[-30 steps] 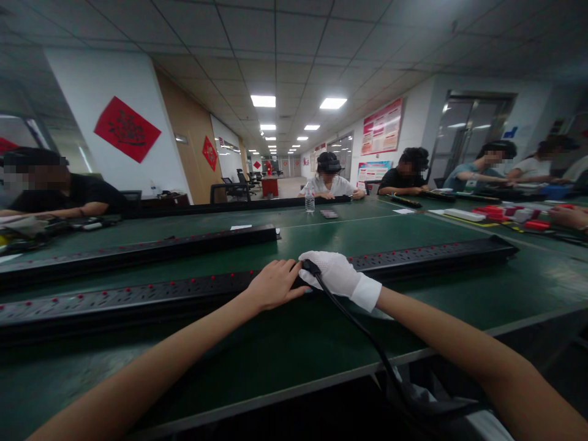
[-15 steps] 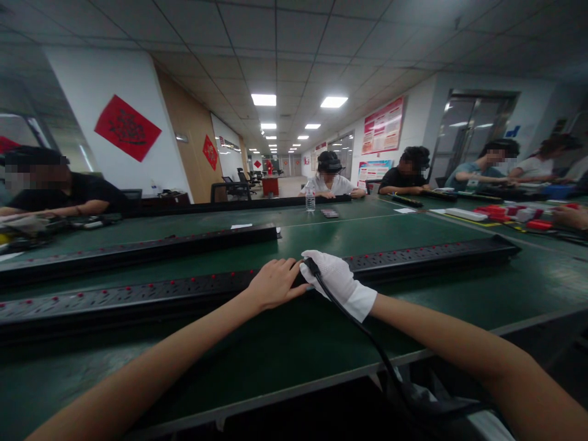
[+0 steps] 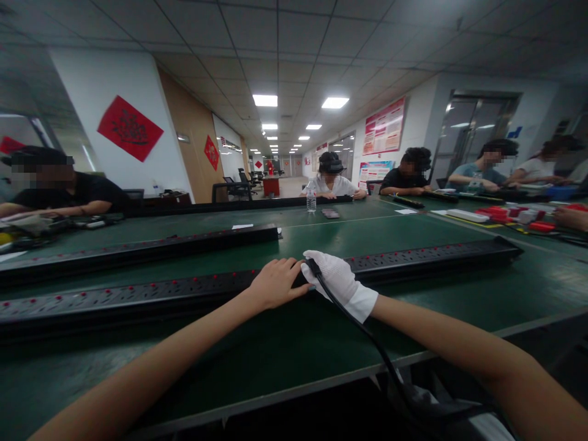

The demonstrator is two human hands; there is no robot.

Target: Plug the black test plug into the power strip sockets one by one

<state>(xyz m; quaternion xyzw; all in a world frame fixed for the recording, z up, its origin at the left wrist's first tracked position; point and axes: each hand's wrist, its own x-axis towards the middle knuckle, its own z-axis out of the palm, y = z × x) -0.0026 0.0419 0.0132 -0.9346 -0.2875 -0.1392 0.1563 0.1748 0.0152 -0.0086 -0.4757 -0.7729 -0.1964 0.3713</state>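
Note:
A long black power strip (image 3: 404, 260) with a row of red dots lies across the green table in front of me. My left hand (image 3: 275, 285), bare, rests over its middle; the fingers reach across the top and the thumb stretches along the near side. Beside it, my right hand (image 3: 333, 282), in a white glove, grips a black plug (image 3: 313, 266) against the strip. From this plug a black cable (image 3: 362, 331) runs down over the table edge. The plug's front end and the spot under it are hidden by my fingers.
A second black strip (image 3: 220, 243) lies behind on the left. Farther back stand a water bottle (image 3: 311, 199) and a small stack of items (image 3: 329, 213). Red and white parts (image 3: 500, 212) lie at the right. Several people sit around the table, whose near edge (image 3: 321, 383) runs below my forearms.
The view has shifted very slightly. Both hands keep their places on the strip, and the plug stays in the right hand.

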